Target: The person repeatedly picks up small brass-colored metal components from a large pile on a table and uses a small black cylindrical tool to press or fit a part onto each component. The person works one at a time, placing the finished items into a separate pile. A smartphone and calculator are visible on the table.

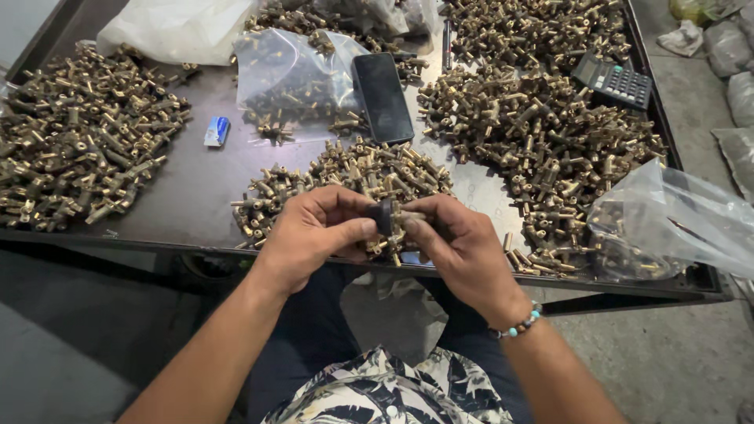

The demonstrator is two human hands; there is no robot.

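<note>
My left hand point(314, 235) and my right hand point(452, 243) meet over the near edge of a dark metal table point(196, 188). Between the fingertips of both hands sits a small black cap-like piece point(384, 216) pressed against a brass fitting point(397, 234). My left thumb and fingers pinch the black piece; my right hand grips the brass fitting, along with a few more brass parts in the palm. Just behind my hands lies a pile of brass fittings point(353, 177). A bead bracelet point(518, 323) circles my right wrist.
Larger heaps of brass fittings lie at the left point(78, 133) and right point(542, 133). A black phone point(382, 96), a calculator point(613, 80), a small blue-white item point(217, 131) and clear plastic bags point(290, 74) point(667, 220) rest on the table. Concrete floor lies below.
</note>
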